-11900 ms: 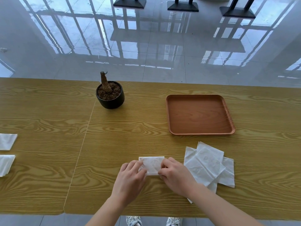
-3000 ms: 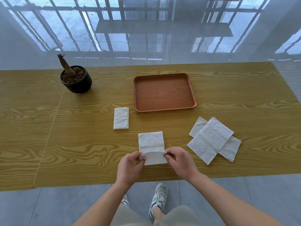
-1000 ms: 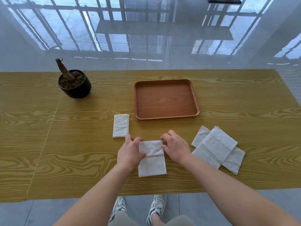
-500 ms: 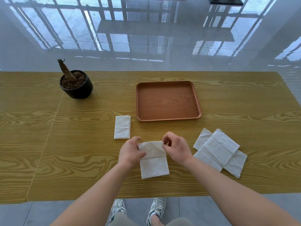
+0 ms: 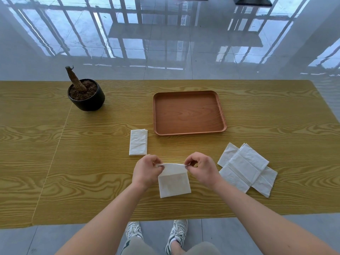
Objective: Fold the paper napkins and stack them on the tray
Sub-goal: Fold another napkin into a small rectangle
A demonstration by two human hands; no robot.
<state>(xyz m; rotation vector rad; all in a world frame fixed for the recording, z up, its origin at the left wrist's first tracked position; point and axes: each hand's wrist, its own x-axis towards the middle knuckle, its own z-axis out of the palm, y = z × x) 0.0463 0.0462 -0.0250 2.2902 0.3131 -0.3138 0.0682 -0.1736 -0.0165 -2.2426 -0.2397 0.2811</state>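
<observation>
A white paper napkin [image 5: 173, 183] lies on the wooden table in front of me, its far edge lifted and curled toward me. My left hand [image 5: 146, 172] pinches the far left corner and my right hand [image 5: 202, 169] pinches the far right corner. One folded napkin [image 5: 138, 142] lies flat just left of the tray's near corner. The brown tray [image 5: 189, 112] sits beyond my hands with nothing in it. A loose pile of unfolded napkins [image 5: 245, 167] lies to the right of my right hand.
A black pot [image 5: 86, 97] with soil and a bare stump stands at the back left of the table [image 5: 55, 162]. The table's near edge runs just below the napkin. The right end of the table is near the pile. Glossy floor lies beyond.
Both hands went from pressing the napkin flat to pinching its far corners and lifting that edge toward me. The view has shifted slightly.
</observation>
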